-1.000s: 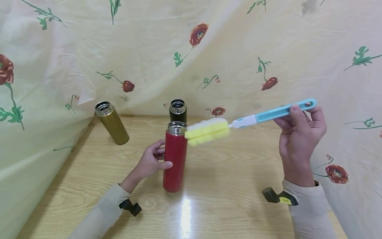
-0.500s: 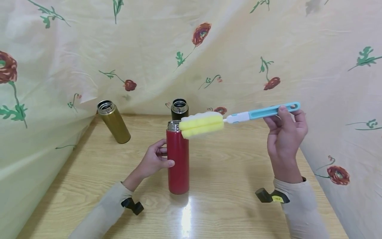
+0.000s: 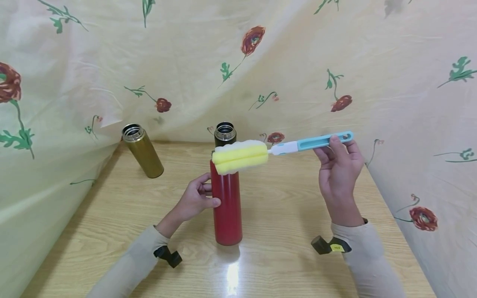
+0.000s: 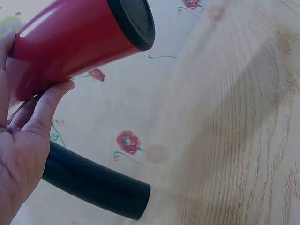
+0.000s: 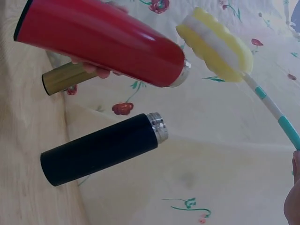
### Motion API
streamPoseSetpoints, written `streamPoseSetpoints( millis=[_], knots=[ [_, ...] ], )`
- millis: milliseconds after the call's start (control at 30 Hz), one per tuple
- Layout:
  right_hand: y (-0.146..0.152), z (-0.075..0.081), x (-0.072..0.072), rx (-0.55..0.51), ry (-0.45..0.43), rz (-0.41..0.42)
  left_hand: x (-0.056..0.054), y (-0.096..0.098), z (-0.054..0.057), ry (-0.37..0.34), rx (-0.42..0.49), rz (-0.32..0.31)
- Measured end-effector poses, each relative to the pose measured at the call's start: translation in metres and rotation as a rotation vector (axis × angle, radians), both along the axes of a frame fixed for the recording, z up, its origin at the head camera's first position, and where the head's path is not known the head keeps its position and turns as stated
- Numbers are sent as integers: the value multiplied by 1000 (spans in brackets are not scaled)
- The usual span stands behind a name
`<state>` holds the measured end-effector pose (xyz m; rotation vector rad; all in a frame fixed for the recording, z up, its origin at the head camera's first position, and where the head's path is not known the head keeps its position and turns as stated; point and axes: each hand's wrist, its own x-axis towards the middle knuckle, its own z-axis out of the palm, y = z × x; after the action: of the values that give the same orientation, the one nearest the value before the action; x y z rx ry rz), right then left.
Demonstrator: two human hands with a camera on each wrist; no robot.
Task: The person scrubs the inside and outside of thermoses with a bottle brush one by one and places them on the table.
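Note:
My left hand [image 3: 195, 198] grips a red vacuum flask [image 3: 227, 207] around its side, thumb across the front. The left wrist view shows the flask's dark base [image 4: 138, 21] with nothing under it. Between thumb and fingers, my right hand [image 3: 340, 169] pinches the blue handle [image 3: 316, 142] of a bottle brush with a yellow and white sponge head [image 3: 240, 157]. In the head view the sponge overlaps the flask's mouth. From the right wrist, a gap shows between the sponge and the flask's bare metal neck [image 5: 183, 75].
A black flask [image 3: 225, 134] without a lid stands behind the red one, partly hidden by the sponge. To the left stands an open gold flask [image 3: 143, 151]. Flowered cloth [image 3: 298, 54] hangs behind and at both sides of the wooden table [image 3: 283, 219].
My right hand has carried the brush leftward, so the sponge now covers the red flask's mouth in the head view. The red flask has shifted slightly right with my left hand.

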<state>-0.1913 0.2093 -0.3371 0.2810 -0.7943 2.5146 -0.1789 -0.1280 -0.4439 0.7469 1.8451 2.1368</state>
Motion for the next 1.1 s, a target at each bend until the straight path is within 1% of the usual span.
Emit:
streamPoseSetpoints(
  millis=[200,333,467,633,800,1000,1100],
  knots=[
    [-1,-8,1,20,-12,14,0,1,1,1,9,-9],
    [-1,-15,1,39,-31,0,-1,0,-1,4,15,-8],
    [-2,-22,0,57,-70,-12,-3,-2,-3,2,19,-4],
    [-2,-30,1,81,-138,-17,-8,-4,-7,2,48,-17],
    [-1,-40,7,104,-189,-4,-13,-7,-11,7,68,-22],
    [1,-53,17,144,-264,43,-17,-12,-14,10,62,-11],
    [2,-60,22,174,-286,66,-18,-13,-15,-1,78,-21]
  ],
)
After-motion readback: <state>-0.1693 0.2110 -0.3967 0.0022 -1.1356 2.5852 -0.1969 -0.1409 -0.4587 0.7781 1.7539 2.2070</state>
